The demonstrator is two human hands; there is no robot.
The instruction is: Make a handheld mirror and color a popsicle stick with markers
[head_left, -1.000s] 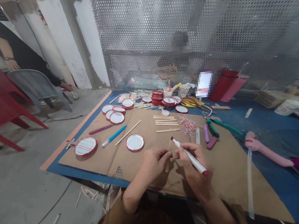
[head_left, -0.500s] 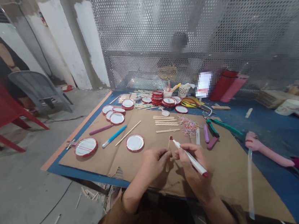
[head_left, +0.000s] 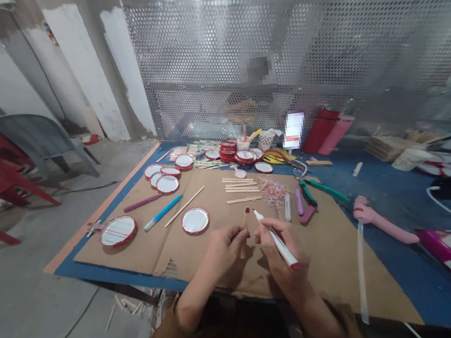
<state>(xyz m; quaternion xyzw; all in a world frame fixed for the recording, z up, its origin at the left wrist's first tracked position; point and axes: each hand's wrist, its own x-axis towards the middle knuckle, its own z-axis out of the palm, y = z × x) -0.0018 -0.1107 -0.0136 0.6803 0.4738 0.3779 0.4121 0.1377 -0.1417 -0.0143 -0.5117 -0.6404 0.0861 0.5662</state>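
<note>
Your hands are held close together above the cardboard sheet (head_left: 166,256), just apart and not visibly touching. Your left hand (head_left: 223,251) pinches a flat wooden craft stick (head_left: 243,227) upright between its fingers, and the stick's upper end is coloured dark red. The pale wood below that tip runs down behind your fingers and shows again beneath them.

Your right hand (head_left: 281,252) grips a white marker (head_left: 274,240) like a pen, its red-capped end pointing back toward you. Its tip sits just beside the stick's red end, and you can't tell whether the two touch.

The stick and marker are over the near part of the cardboard sheet, which lies on the blue-topped bench (head_left: 98,269). Farther along that sheet, beyond your hands, a row of loose craft sticks (head_left: 240,188) lies flat beside a tangle of small rubber bands (head_left: 272,191). To the left of your hands on the sheet are red-rimmed lids (head_left: 194,220), a blue marker (head_left: 163,212) and a thin wooden skewer (head_left: 184,207). Green-handled pliers (head_left: 308,193) sit at the sheet's far right edge.
</note>
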